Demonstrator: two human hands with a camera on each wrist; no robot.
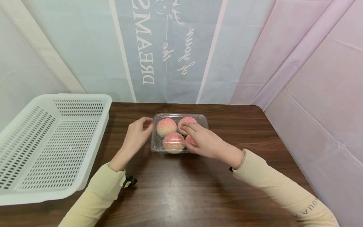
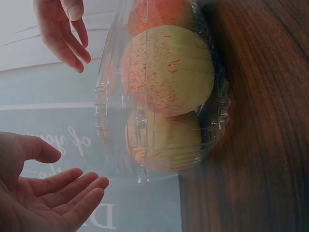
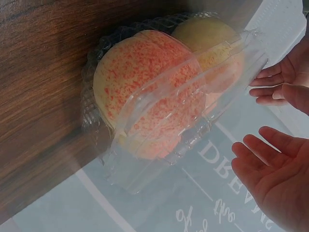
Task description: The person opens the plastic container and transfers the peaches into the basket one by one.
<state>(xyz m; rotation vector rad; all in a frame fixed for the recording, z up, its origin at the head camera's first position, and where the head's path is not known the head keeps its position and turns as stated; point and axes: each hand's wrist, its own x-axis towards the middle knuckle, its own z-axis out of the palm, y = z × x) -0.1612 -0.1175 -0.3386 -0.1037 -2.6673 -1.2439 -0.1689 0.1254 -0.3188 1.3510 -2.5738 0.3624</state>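
A clear plastic clamshell box lies on the brown wooden table, holding several round peaches that are pink above and pale yellow below. Its transparent lid covers the fruit; whether it is fastened cannot be told. My left hand is beside the box's left edge, fingers loosely bent; the left wrist view shows this hand apart from the plastic, holding nothing. Over the right part of the box is my right hand, hiding some of the peaches. In the right wrist view its fingers are extended and grip nothing.
A white slotted plastic basket stands on the table's left side. Behind the table hangs a pale blue cloth with mirrored lettering, and a pale curtain borders the right side.
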